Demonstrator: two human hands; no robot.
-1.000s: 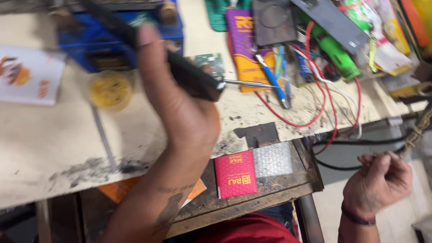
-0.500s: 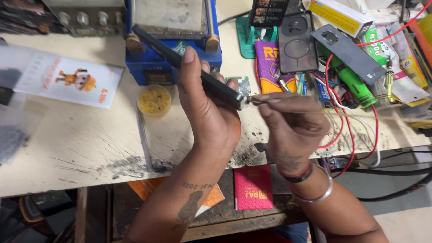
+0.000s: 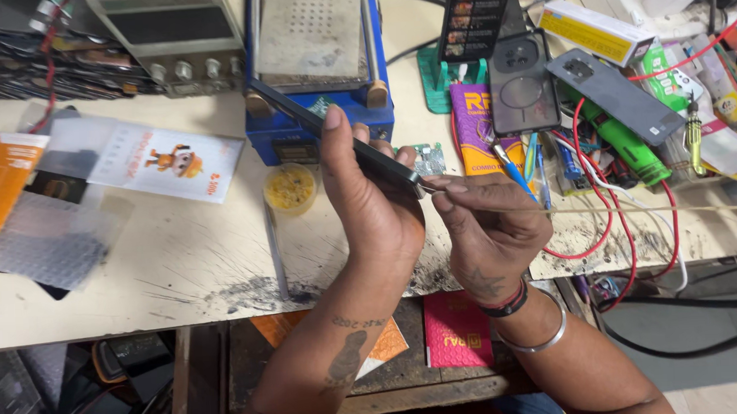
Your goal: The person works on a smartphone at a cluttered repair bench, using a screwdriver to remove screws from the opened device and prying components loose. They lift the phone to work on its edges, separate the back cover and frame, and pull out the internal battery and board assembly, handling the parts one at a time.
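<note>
My left hand grips a dark smartphone edge-on, tilted from upper left down to the right, above the workbench. My right hand sits just right of the phone's lower end, fingers pinched on a thin metal tool whose tip touches the phone's corner. A thin taut cable runs right from that hand. A small green circuit board lies on the bench just behind the phone's end.
A blue heating station stands behind the hands, a grey power supply to its left. A small yellow paste tin, printed cards, red wires, two phone back covers and a green tool litter the bench.
My right hand came up from beside the bench to the phone's lower end and now pinches a thin tool against it. The view shifted lower and left.
</note>
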